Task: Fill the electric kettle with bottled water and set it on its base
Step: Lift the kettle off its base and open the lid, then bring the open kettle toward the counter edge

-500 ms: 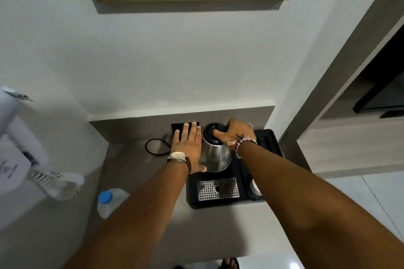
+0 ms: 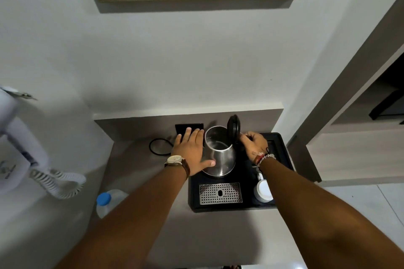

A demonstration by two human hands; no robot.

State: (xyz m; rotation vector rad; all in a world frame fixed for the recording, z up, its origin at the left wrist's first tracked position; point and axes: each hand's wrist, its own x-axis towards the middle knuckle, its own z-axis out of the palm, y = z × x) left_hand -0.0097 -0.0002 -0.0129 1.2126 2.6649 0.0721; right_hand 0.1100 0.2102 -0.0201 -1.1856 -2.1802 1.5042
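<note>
A stainless steel electric kettle stands on a black tray on the grey counter. Its black lid is tipped up, so the shiny inside shows. My left hand presses against the kettle's left side, fingers stretched out and thumb across the front of the body. My right hand is curled at the handle on the kettle's right side; the handle is mostly hidden by it. The kettle hides whatever base is under it. A clear water bottle with a blue cap stands at the counter's near left, partly behind my left forearm.
The tray also holds a perforated metal drip grate and a white cup. A black cord loops left of the kettle below a black wall plate. A white wall hair dryer with a coiled cord hangs at left.
The kettle's lid was down under my right hand; it now stands up and my right hand has moved to the handle side. My left hand stays on the kettle.
</note>
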